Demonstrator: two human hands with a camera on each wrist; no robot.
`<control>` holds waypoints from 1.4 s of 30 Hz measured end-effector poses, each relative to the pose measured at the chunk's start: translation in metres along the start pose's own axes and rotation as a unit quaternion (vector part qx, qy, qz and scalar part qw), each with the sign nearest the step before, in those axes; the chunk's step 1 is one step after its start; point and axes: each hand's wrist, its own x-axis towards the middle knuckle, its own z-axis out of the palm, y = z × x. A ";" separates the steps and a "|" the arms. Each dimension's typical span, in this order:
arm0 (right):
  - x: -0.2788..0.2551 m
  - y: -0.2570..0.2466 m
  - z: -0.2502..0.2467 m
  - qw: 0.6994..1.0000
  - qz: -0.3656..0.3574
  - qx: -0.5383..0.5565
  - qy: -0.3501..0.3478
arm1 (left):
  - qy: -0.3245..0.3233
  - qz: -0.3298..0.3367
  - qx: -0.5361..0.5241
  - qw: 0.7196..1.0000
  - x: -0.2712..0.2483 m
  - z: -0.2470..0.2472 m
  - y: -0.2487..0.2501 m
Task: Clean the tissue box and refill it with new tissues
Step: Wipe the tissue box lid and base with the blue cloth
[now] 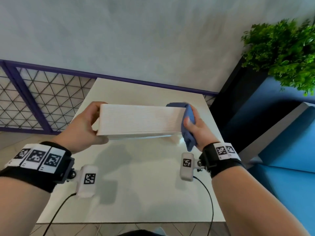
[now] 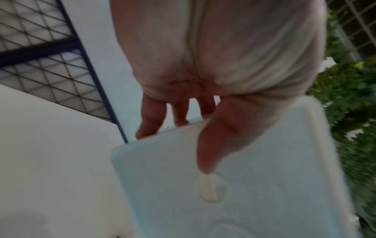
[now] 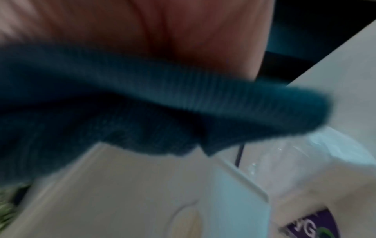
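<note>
Tissue box [image 1: 139,121]: pale wood-grain, long, held lifted above the white table [image 1: 136,193], one broad face toward the head camera. Its shadow falls on the tabletop below.

Left hand [image 1: 85,126]: grips the box's left end; thumb [image 2: 213,145] lies on the underside, the other fingers [image 2: 152,119] wrap over the far edge. Left wrist view shows the box's smooth pale underside [image 2: 254,185] with a round inset spot just past the thumb tip.

Right hand [image 1: 196,128]: fingers curled round a blue cloth [image 1: 188,126], pressing it against the box's right end. Cloth folds over the top right corner and hangs down below the hand. Right wrist view is blurred; cloth [image 3: 162,104] fills most of it, box surface [image 3: 132,193] beneath.

Bottom right of the right wrist view: a clear plastic-wrapped pack [image 3: 305,185] with a purple label, on the table; contents not readable.

Surroundings: green plant [image 1: 281,53] far right, blue seat [image 1: 281,167] at right, mesh panel [image 1: 42,99] far left.
</note>
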 end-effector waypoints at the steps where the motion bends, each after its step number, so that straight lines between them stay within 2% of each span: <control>1: -0.004 -0.005 -0.005 0.999 -0.024 -0.008 -0.045 | -0.006 -0.003 -0.038 0.999 0.000 -0.005 -0.001; 3: -0.008 -0.018 -0.010 0.993 -0.050 -0.066 -0.078 | -0.011 -0.014 -0.075 0.997 0.001 -0.010 -0.006; 6: -0.006 -0.028 -0.007 0.981 -0.096 -0.167 -0.035 | -0.027 -0.064 -0.055 0.996 0.004 -0.011 -0.013; 7: -0.004 -0.028 -0.003 0.977 -0.113 -0.180 -0.020 | -0.044 -0.090 -0.011 0.995 0.005 -0.012 -0.013; 9: -0.003 -0.024 0.007 0.970 -0.163 -0.182 0.009 | -0.060 -0.139 0.163 0.975 0.006 -0.012 -0.005; 11: 0.003 -0.016 0.020 0.955 -0.222 -0.196 0.011 | -0.049 -0.108 0.311 0.943 0.005 0.003 0.017; 13: 0.008 -0.016 0.037 0.949 -0.239 -0.208 -0.002 | -0.063 -0.024 0.381 0.922 0.005 0.034 0.037; 15: 0.008 -0.021 0.054 0.949 -0.243 -0.201 -0.010 | -0.052 0.016 0.411 0.910 0.008 0.063 0.048; 18: -0.010 -0.032 0.078 0.931 -0.281 -0.235 0.000 | 0.042 0.033 0.383 0.922 0.017 0.072 0.048; 20: -0.027 -0.039 0.085 0.918 -0.266 -0.293 -0.005 | 0.047 0.032 0.337 0.940 0.014 0.071 0.041; 23: -0.025 -0.033 0.073 0.934 -0.225 -0.276 0.025 | 0.085 0.023 0.272 0.958 0.004 0.072 0.032; 26: -0.008 -0.011 0.051 0.983 -0.118 -0.132 0.058 | 0.093 0.017 0.255 0.962 0.000 0.071 0.028; 28: -0.005 -0.004 0.050 0.993 -0.080 -0.061 0.067 | 0.093 0.019 0.257 0.962 0.000 0.068 0.026; 29: -0.004 -0.005 0.054 0.992 -0.078 -0.068 0.077 | 0.093 0.019 0.263 0.960 0.001 0.067 0.025; 32: -0.010 -0.021 0.073 0.971 -0.098 -0.193 0.101 | 0.091 0.015 0.299 0.950 0.009 0.065 0.026; 34: -0.023 -0.034 0.091 0.960 -0.122 -0.239 0.074 | 0.085 0.016 0.334 0.939 0.013 0.065 0.026; 36: -0.036 -0.037 0.106 0.954 -0.155 -0.252 0.039 | 0.093 0.017 0.329 0.940 0.013 0.066 0.025; 39: -0.025 -0.029 0.099 0.963 -0.161 -0.206 0.070 | 0.110 0.031 0.296 0.948 0.008 0.065 0.025; 42: -0.005 -0.012 0.077 0.986 -0.105 -0.079 0.100 | 0.108 0.037 0.303 0.946 0.001 0.063 0.024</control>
